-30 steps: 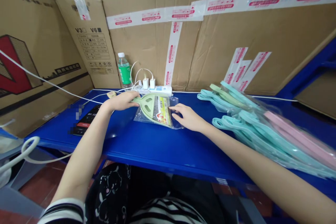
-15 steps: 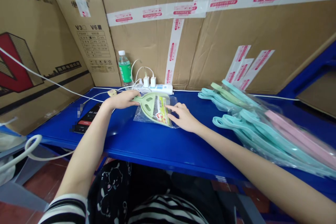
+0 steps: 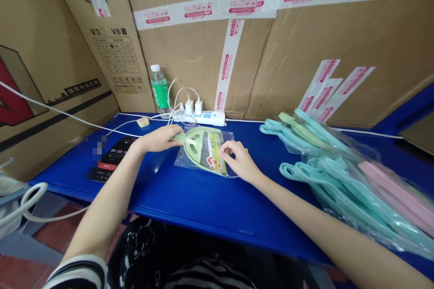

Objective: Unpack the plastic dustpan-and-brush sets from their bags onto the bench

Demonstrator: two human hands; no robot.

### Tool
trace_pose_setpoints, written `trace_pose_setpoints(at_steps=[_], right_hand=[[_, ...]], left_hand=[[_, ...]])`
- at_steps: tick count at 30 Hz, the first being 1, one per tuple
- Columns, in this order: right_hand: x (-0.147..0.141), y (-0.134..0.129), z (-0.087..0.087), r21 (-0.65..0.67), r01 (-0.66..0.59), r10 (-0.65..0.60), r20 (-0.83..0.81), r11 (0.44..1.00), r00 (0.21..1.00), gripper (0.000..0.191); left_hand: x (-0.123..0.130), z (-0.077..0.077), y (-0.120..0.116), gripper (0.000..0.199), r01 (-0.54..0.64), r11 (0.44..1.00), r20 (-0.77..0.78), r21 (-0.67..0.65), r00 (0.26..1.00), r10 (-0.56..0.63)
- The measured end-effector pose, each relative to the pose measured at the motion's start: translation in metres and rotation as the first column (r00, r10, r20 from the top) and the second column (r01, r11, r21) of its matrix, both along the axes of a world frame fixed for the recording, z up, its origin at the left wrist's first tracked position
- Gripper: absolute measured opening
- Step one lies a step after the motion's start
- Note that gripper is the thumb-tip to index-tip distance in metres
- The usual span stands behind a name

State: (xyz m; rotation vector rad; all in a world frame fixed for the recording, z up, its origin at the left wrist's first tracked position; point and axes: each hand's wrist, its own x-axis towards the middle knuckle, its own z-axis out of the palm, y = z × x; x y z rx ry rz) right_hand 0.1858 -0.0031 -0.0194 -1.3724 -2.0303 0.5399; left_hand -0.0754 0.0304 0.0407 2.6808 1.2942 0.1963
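Observation:
A pale green plastic dustpan (image 3: 198, 146) with a paper label card (image 3: 215, 158) lies flat inside a clear plastic bag (image 3: 185, 160) on the blue bench. My left hand (image 3: 156, 139) is at the dustpan's handle end, with fingertips against it. Whether it grips the handle I cannot tell. At the bag's right side, my right hand (image 3: 237, 159) has its thumb and fingers drawn together on the plastic beside the label. The dustpan's lower edge shows through the bag.
The blue bench (image 3: 190, 203) has a power strip (image 3: 203, 118) with chargers and a water bottle (image 3: 160, 89) behind. A digital timer (image 3: 111, 158) lies left of my left arm. Bagged teal and pink plastic items (image 3: 352, 185) are piled right. Cardboard boxes (image 3: 339, 45) form the back wall.
My right hand's fingers have curled together onto the bag beside the label. My left hand stays at the handle end. The whole view has shifted slightly as my head moved.

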Motion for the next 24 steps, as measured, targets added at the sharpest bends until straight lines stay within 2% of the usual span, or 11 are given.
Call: trace_pose_setpoints(at_steps=[3, 6, 9, 12, 15, 18, 20, 24], right_hand=[[0.005, 0.001, 0.001, 0.023, -0.036, 0.037, -0.077, 0.999, 0.996, 0.015], [0.011, 0.000, -0.001, 0.091, -0.129, 0.139, -0.115, 0.987, 0.984, 0.025], [0.015, -0.004, -0.005, 0.161, -0.218, 0.210, 0.069, 0.962, 0.975, 0.035], [0.017, -0.008, -0.009, 0.177, -0.246, 0.192, 0.274, 0.953, 0.942, 0.041], [0.019, -0.007, -0.014, 0.182, -0.262, 0.192, 0.332, 0.948, 0.923, 0.041], [0.022, -0.002, -0.019, 0.167, -0.289, 0.227, 0.314, 0.943, 0.922, 0.044], [0.023, 0.003, -0.021, 0.146, -0.313, 0.262, 0.289, 0.938, 0.921, 0.051], [0.023, 0.007, -0.020, 0.106, -0.341, 0.312, 0.222, 0.934, 0.924, 0.068]], left_hand=[[0.001, -0.001, 0.001, 0.015, 0.003, 1.000, 0.028, -0.031, 1.000, -0.002], [0.002, -0.002, 0.001, 0.014, 0.006, 0.999, 0.048, -0.045, 0.999, -0.003], [0.004, -0.001, -0.002, 0.012, -0.010, 0.998, 0.023, -0.061, 1.000, 0.011], [0.008, 0.003, -0.009, 0.009, -0.077, 0.995, -0.061, -0.061, 0.995, 0.073], [0.013, 0.007, -0.016, 0.001, -0.176, 0.983, -0.187, -0.045, 0.968, 0.165], [0.016, 0.006, -0.017, 0.005, -0.231, 0.972, -0.243, -0.051, 0.946, 0.213], [0.013, 0.001, -0.016, 0.011, -0.238, 0.969, -0.210, -0.069, 0.953, 0.219], [0.004, -0.012, -0.013, 0.025, -0.190, 0.980, -0.041, -0.064, 0.981, 0.188]])
